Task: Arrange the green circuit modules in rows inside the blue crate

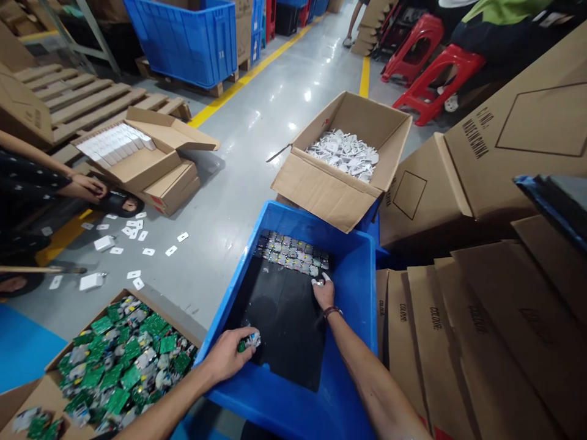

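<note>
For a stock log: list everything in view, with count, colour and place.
tub: one, blue, front centre
sheet: one, black, inside tub
laid units: many, mostly grey, rows on sheet
boards: many, mostly green, lower-left box
open carton: one, brown, beyond tub
parts: many, white, open carton
pieces: many, white, left floor
large bin: one, blue, upper left
pallet: one, brown, left
stools: at least two, red, upper right
other cartons: many, brown, left and right
people: several, mixed clothing, left and upper right
left hand: one, holding a unit over tub
right hand: one, near laid units
</note>
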{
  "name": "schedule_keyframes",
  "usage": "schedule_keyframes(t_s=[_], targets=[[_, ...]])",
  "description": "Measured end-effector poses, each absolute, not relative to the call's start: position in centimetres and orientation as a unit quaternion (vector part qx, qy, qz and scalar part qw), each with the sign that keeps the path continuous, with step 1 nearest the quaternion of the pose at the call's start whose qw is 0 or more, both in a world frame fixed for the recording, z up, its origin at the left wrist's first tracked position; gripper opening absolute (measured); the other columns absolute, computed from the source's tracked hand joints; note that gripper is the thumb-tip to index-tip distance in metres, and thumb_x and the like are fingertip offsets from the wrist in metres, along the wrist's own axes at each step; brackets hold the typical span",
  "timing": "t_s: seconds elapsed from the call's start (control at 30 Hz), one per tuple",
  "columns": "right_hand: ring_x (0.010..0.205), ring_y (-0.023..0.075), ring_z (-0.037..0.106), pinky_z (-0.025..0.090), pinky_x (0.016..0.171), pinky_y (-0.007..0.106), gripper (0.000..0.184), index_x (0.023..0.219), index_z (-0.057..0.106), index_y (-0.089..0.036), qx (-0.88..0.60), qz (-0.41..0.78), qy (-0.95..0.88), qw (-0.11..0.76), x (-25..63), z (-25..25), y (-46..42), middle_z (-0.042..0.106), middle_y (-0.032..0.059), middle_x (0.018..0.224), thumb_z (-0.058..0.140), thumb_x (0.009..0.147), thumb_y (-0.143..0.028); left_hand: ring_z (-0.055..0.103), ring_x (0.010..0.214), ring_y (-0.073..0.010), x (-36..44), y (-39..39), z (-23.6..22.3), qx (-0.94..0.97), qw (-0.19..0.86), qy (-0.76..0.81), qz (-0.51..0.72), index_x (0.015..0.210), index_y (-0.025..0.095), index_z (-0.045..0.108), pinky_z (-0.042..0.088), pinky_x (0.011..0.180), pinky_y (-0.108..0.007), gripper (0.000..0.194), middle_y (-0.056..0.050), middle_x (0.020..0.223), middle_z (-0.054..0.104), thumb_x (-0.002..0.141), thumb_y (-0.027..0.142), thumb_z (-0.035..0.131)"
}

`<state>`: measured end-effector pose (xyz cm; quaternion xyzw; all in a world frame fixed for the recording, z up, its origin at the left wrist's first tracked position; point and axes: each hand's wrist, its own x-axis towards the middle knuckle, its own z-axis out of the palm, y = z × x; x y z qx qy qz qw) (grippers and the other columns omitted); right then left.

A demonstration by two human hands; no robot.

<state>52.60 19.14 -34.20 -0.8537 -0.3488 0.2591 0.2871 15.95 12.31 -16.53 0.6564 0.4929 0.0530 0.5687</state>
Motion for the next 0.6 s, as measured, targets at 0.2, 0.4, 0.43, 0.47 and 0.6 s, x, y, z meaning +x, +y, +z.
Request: schedule_keyframes(t_s=[0.2,0.4,0.43,0.47,0.6], targets=[[0.135,0.0341,0.042,0.033,0.114,0.043,0.072,0.138,0.052,-0.003,-0.855,0.133,-0.415,0.282,51.0,-34.9,16.5,0.046,0.0232,0.145,0.058,0.070,-0.027,0.067,0.117,-0.0269,16.0,12.3,-16.8,0.650,0.569,0.500,0.060,0.125,0.021,0.071,0.049,0.103,-0.032,0.043,-0.004,0.125,0.074,0.084,0.028,0.060],[0.128,0.0389,0.044,0.033,0.111,0.051,0.057,0.129,0.062,-0.010,-0.868,0.111,-0.404,0.266,49.5,-35.3,14.4,0.047,0.0215,0.141,0.053,0.075,-0.025,0.064,0.123,-0.0270,16.0,12.3,-16.8,0.648,0.568,0.504,0.064,0.125,0.021,0.071,0.046,0.109,-0.034,0.042,-0.004,0.128,0.072,0.084,0.028,0.060],[0.128,0.0394,0.043,0.033,0.111,0.051,0.057,0.129,0.063,-0.010,-0.865,0.118,-0.408,0.267,49.5,-35.4,14.2,0.046,0.0217,0.142,0.053,0.075,-0.026,0.064,0.123,-0.0270,16.1,12.3,-16.8,0.647,0.567,0.506,0.065,0.125,0.021,0.071,0.046,0.110,-0.034,0.042,-0.004,0.128,0.072,0.084,0.028,0.060],[0.129,0.0396,0.042,0.032,0.112,0.051,0.057,0.129,0.063,-0.010,-0.861,0.124,-0.413,0.269,49.4,-35.5,14.2,0.045,0.0217,0.143,0.053,0.075,-0.025,0.064,0.123,-0.0270,16.1,12.3,-16.8,0.646,0.567,0.507,0.065,0.124,0.021,0.071,0.045,0.110,-0.034,0.042,-0.004,0.128,0.073,0.084,0.028,0.060],[0.135,0.0386,0.038,0.029,0.117,0.051,0.059,0.130,0.062,-0.008,-0.846,0.136,-0.440,0.268,49.9,-35.4,15.5,0.043,0.0203,0.147,0.053,0.074,-0.025,0.065,0.121,-0.0269,16.2,12.2,-16.8,0.644,0.569,0.507,0.065,0.124,0.021,0.071,0.047,0.109,-0.034,0.042,-0.004,0.126,0.073,0.084,0.028,0.060]])
